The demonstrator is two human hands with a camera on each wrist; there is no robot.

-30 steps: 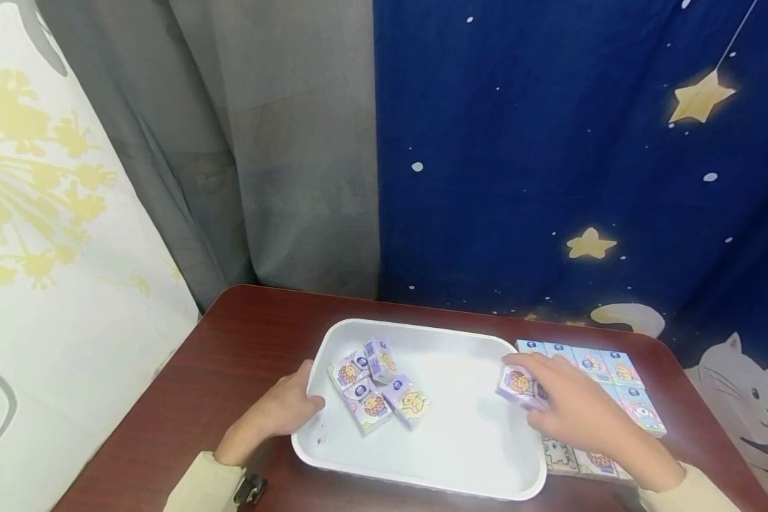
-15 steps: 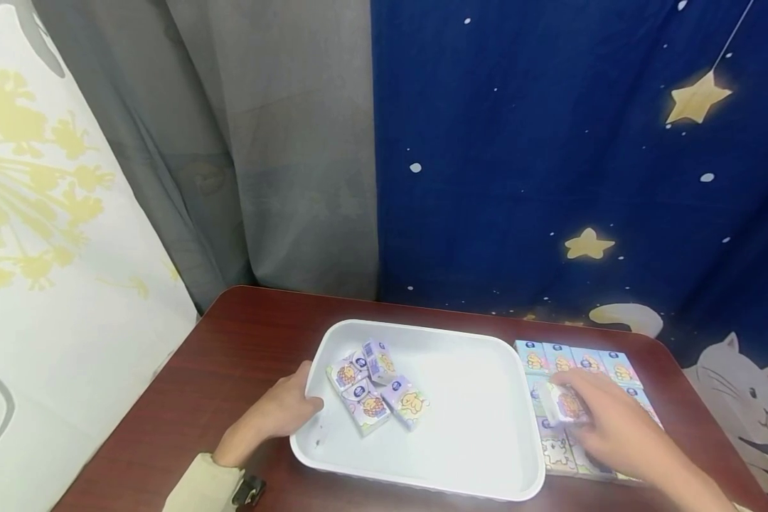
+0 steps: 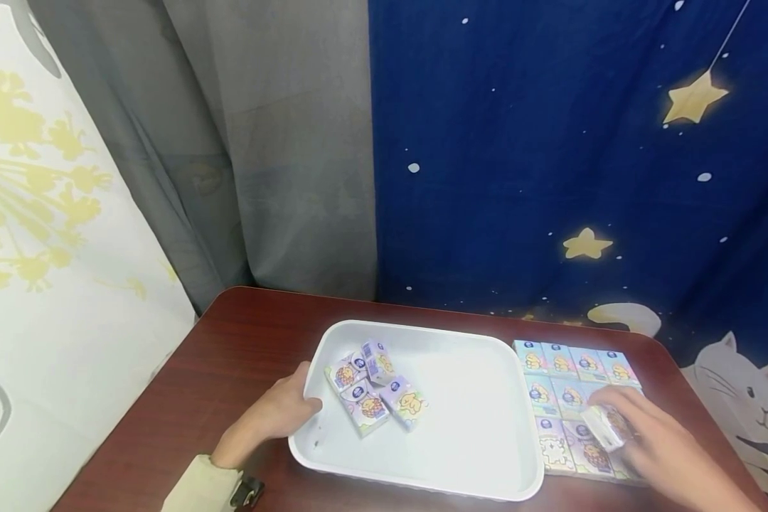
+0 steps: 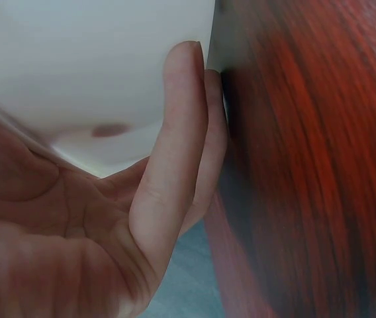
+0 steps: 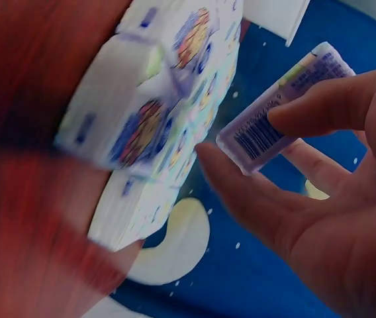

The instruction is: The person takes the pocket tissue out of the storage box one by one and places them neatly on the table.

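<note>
My left hand (image 3: 286,405) grips the left rim of a white plastic tray (image 3: 473,427), its thumb over the edge; the left wrist view shows the fingers (image 4: 181,112) along the tray's wall. Several small tissue packs (image 3: 410,402) with cartoon prints lie clustered in the tray's left part. My right hand (image 3: 659,442) pinches a purple-and-white tissue pack (image 3: 604,427) between thumb and fingers, above a block of packs. In the right wrist view the held pack (image 5: 261,136) shows a barcode and is apart from the block (image 5: 141,126).
The block of tissue packs (image 3: 542,393) lies in rows at the tray's right, blue ones behind, purple ones in front. All stands on a dark red wooden table (image 3: 256,334). Grey and blue star-print curtains (image 3: 473,178) hang behind its back edge.
My right hand has carried the tissue pack from above the tray's right rim rightward over the block of packs. The left hand and the tray have stayed in place.
</note>
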